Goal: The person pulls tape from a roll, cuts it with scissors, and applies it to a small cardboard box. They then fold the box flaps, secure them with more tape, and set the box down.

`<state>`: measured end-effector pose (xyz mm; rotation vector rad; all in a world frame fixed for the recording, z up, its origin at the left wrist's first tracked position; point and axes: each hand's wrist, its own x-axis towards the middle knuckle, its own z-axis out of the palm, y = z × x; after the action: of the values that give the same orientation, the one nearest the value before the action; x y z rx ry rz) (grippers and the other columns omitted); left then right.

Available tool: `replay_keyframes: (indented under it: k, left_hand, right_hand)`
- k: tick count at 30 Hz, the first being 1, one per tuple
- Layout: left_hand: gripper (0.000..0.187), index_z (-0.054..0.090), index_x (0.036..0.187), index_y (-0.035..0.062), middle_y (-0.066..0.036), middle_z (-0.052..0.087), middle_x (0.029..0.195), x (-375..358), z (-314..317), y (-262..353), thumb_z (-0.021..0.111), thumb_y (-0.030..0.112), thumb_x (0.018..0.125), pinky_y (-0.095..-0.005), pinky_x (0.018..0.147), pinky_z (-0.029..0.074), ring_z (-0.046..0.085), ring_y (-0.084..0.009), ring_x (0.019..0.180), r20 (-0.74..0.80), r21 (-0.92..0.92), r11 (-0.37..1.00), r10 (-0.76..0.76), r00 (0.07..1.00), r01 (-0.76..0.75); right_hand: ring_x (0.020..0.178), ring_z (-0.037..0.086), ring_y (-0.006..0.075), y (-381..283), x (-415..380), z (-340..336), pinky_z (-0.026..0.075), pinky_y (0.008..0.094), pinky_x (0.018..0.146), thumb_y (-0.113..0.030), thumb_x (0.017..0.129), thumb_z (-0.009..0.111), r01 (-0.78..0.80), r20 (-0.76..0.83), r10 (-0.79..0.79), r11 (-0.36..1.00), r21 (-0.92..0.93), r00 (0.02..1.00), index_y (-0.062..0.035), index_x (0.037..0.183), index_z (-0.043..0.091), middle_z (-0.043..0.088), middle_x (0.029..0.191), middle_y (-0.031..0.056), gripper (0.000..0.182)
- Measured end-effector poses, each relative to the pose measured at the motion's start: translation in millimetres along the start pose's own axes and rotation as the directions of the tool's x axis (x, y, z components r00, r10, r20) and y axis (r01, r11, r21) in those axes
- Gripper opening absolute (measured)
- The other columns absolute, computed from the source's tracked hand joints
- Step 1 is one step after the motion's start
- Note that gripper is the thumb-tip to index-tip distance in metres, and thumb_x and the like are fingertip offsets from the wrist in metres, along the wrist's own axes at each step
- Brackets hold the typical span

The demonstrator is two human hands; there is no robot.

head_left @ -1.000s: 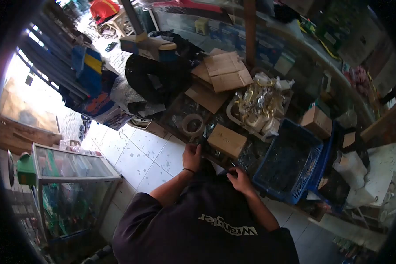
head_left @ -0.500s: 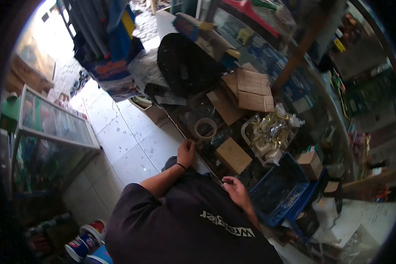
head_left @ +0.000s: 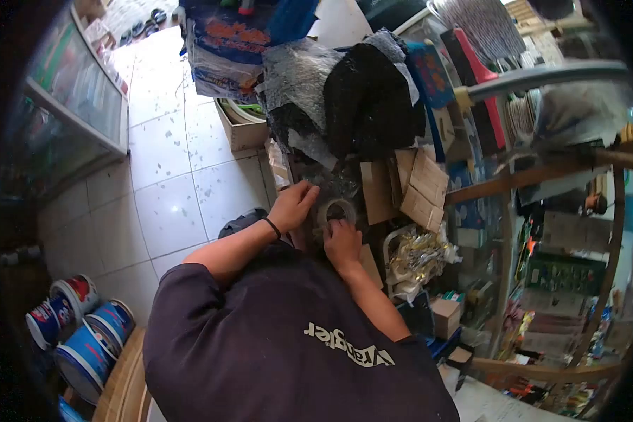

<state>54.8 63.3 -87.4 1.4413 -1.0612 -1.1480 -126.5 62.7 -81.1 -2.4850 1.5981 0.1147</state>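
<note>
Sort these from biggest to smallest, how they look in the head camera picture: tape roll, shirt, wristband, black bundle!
1. Shirt
2. Black bundle
3. Tape roll, partly hidden by the right hand
4. Wristband

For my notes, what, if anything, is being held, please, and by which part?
The right hand appears to hold the tape roll by its near rim.

The right hand (head_left: 342,245) hides the near side of the tape roll (head_left: 337,202), and its fingertips cannot be made out. Left of the roll, the left hand's (head_left: 292,205) grip is unclear; farther beyond, the printed blue bag (head_left: 233,39) is cut off at the top.
</note>
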Motion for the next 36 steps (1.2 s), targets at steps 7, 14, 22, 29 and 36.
replay_keyframes:
  k: [7, 14, 22, 29, 36]
  left_hand:
    - [0.039, 0.055, 0.103, 0.0006, -0.016, 0.057, 0.099, 14.6, -6.6, 10.2, 0.060, 0.034, 0.083, -0.0348, 0.076, 0.046, 0.057, -0.0260, 0.089, 0.259, 0.076, 0.983, 0.140, 0.956, -0.165]
    - [0.033, 0.060, 0.097, 0.0028, -0.012, 0.058, 0.094, 37.0, 17.4, 20.2, 0.066, 0.030, 0.078, -0.0354, 0.080, 0.045, 0.056, -0.0252, 0.092, 0.454, 0.005, 0.982, 0.165, 0.876, -0.187]
    - [0.024, 0.057, 0.084, 0.0010, -0.010, 0.060, 0.089, 68.8, 30.5, 44.3, 0.066, 0.022, 0.078, -0.0281, 0.072, 0.047, 0.058, -0.0158, 0.080, 0.688, -0.055, 0.998, 0.008, 0.726, 0.041]
    - [0.013, 0.050, 0.083, 0.0001, -0.008, 0.061, 0.087, 57.1, 62.8, 45.2, 0.061, 0.006, 0.082, -0.0279, 0.074, 0.046, 0.056, -0.0121, 0.087, 0.857, -0.234, 0.945, 0.089, 0.507, 0.230]
    - [0.013, 0.052, 0.084, -0.0008, -0.009, 0.062, 0.081, 55.5, 55.6, 57.4, 0.062, 0.006, 0.081, -0.0279, 0.070, 0.047, 0.059, -0.0129, 0.079, 0.897, -0.137, 0.983, 0.071, 0.437, 0.122]
  right_hand:
    - [0.071, 0.056, 0.0211, 8.2, -20.1, -49.4, 0.044, 0.0307, 0.066, -0.024, 0.085, 0.059, -0.139, -0.004, 0.166, 0.841, 0.522, 0.986, -0.0018, 0.093, 0.060, 0.057, 0.085, 0.0104, 0.024]
    - [0.068, 0.052, 0.0132, -4.5, -25.6, -70.0, 0.042, 0.0259, 0.062, -0.022, 0.087, 0.057, -0.171, -0.013, 0.288, 0.603, 0.779, 0.957, 0.0013, 0.092, 0.058, 0.054, 0.079, 0.0066, 0.023]
    - [0.067, 0.048, 0.0087, -13.7, -35.6, -76.1, 0.040, 0.0232, 0.061, -0.019, 0.087, 0.058, -0.235, -0.027, 0.494, 0.462, 0.855, 0.869, 0.0012, 0.091, 0.057, 0.053, 0.078, 0.0027, 0.021]
    - [0.066, 0.044, 0.0038, -31.3, -73.7, -75.1, 0.037, 0.0199, 0.061, -0.017, 0.087, 0.059, -0.337, 0.165, 0.632, 0.161, 0.928, 0.757, -0.0007, 0.087, 0.055, 0.051, 0.073, -0.0027, 0.017]
    - [0.071, 0.052, 0.0078, -46.0, -61.4, -71.1, 0.043, 0.0242, 0.066, -0.029, 0.086, 0.059, -0.348, 0.221, 0.629, 0.085, 0.934, 0.745, -0.0012, 0.094, 0.058, 0.059, 0.079, 0.0024, 0.029]
